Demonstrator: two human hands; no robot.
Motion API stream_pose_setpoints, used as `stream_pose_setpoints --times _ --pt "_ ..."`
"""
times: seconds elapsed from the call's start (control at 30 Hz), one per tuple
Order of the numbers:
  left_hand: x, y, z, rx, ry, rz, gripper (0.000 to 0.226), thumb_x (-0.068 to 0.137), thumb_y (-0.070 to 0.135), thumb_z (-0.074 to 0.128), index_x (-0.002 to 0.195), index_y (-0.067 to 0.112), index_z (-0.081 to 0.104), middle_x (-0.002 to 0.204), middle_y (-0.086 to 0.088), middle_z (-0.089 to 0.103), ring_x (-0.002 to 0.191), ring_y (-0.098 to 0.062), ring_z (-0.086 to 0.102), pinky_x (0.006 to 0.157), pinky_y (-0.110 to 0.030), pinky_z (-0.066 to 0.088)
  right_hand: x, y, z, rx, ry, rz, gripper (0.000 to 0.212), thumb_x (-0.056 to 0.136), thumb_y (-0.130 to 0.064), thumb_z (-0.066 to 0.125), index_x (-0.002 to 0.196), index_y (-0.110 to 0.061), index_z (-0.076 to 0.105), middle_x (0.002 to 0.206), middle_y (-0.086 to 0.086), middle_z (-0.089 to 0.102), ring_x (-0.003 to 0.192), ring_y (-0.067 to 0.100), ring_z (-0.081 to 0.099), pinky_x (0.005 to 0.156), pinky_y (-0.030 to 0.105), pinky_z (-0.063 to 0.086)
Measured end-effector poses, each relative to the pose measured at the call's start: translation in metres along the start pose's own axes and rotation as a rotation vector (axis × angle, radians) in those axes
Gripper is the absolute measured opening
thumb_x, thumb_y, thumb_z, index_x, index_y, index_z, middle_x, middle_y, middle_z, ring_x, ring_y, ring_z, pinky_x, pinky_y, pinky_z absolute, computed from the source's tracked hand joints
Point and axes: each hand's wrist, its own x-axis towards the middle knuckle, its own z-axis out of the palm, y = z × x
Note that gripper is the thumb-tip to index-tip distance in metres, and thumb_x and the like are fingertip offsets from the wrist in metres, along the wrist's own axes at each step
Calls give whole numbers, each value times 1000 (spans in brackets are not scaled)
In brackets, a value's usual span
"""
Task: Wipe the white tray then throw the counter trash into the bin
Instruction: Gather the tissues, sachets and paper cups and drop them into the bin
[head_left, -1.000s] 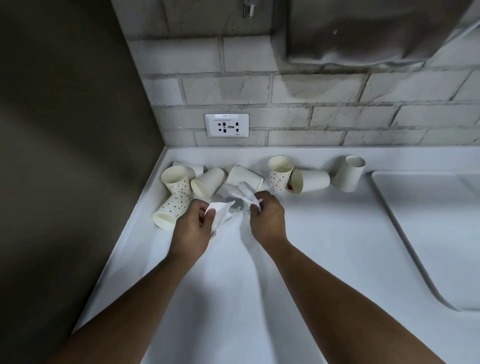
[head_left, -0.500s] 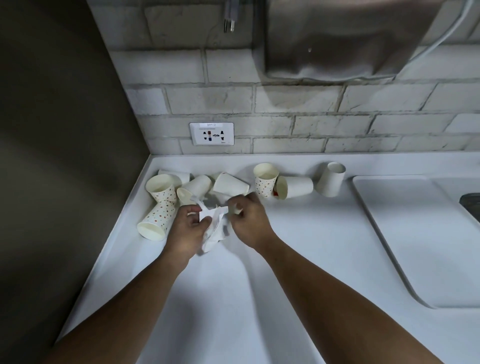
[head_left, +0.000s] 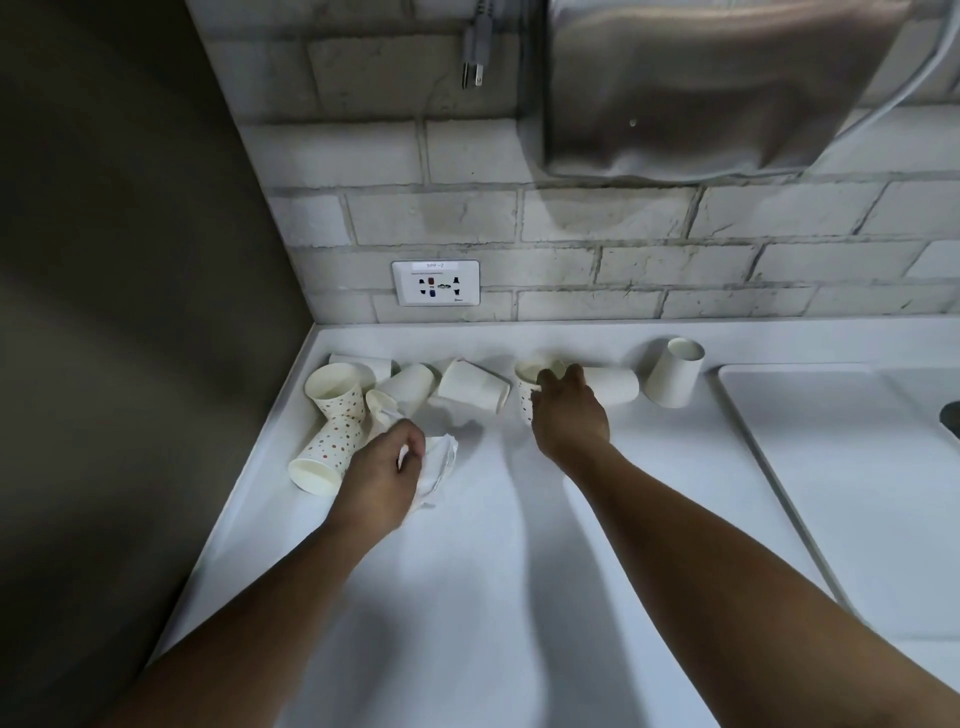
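Observation:
Several used paper cups lie scattered along the back of the white counter (head_left: 467, 571). My left hand (head_left: 382, 475) is closed around a crumpled white tissue (head_left: 439, 462), close to a fallen dotted cup (head_left: 327, 449). My right hand (head_left: 569, 410) reaches over an upright dotted cup (head_left: 527, 382), fingers curled around its rim and side. A plain cup (head_left: 613, 385) lies just behind that hand, and another plain cup (head_left: 674, 371) stands upside down further right. The white tray (head_left: 841, 467) sits at the right.
A brick wall with a power socket (head_left: 435, 283) backs the counter, and a dark wall (head_left: 130, 312) closes off the left side. A metal dispenser (head_left: 717, 83) hangs above. A dark object (head_left: 950, 418) shows at the right edge.
My right hand let go of the tissue and moved right onto the upright dotted cup. My left hand gathered the whole tissue into its grip.

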Motion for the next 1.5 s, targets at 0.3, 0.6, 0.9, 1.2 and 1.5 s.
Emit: stream_pose_setpoints --times 0.3,0.6,0.9,1.2,1.5 --pt "3 11 7 262 -18 16 68 69 61 80 123 23 66 117 -4 59 115 -22 54 101 -36 47 -51 -40 -5 324 96 -381 37 96 -40 45 116 -13 61 107 8 53 89 33 61 77 44 52" --pt "-3 6 4 -60 133 -62 66 64 61 85 117 26 66 110 8 64 104 -14 63 90 -36 51 -46 -33 -1 549 67 -376 33 90 -17 47 122 -11 57 113 8 63 97 28 62 85 36 50" --pt "-7 -8 0 -73 157 -113 73 60 68 82 116 26 63 109 6 61 104 -16 61 95 -41 51 -8 28 13 186 -4 156 52 87 -16 49 138 -7 45 140 18 41 124 41 43 97 45 46" --pt "-15 -17 1 -8 196 -82 71 64 63 84 119 24 62 107 9 58 103 -14 59 90 -34 49 12 21 26 -36 -247 76 57 97 -30 38 152 -20 25 161 14 20 142 38 23 107 50 36" --pt "-20 -24 -5 -21 193 -65 63 58 75 76 106 42 54 102 18 56 96 -3 56 81 -25 42 4 16 32 -178 -144 115 37 93 -15 52 130 -11 51 137 16 38 123 39 40 97 45 44"
